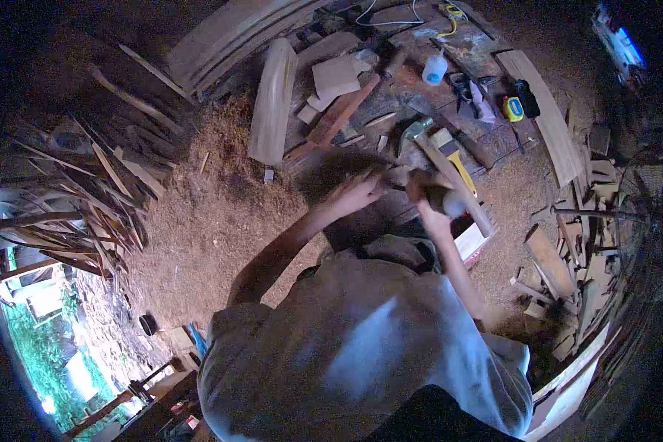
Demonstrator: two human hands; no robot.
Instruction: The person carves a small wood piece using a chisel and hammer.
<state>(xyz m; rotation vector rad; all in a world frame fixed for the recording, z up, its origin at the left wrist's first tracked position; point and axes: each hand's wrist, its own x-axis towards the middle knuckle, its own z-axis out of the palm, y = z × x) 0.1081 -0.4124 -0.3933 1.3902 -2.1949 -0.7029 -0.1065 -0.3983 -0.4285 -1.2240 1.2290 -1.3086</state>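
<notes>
My left hand (362,191) reaches in from the left over my lap, fingers closed at a small pale piece (398,175) just in front of them. My right hand (433,218) is closed around a blurred brown object (424,181), close to the left hand; what it is I cannot tell. Beyond the hands lie a claw hammer (418,130) and a paintbrush (458,168) with a yellow handle. Beside my right wrist rests a white rectangular block (470,241).
Wood shavings (221,214) cover the floor. A long plank (274,103) lies at the upper left, and another board (541,118) at the right. A tape measure (513,109) and a white bottle (435,70) lie farther off. Wood offcuts (549,261) pile up at the right.
</notes>
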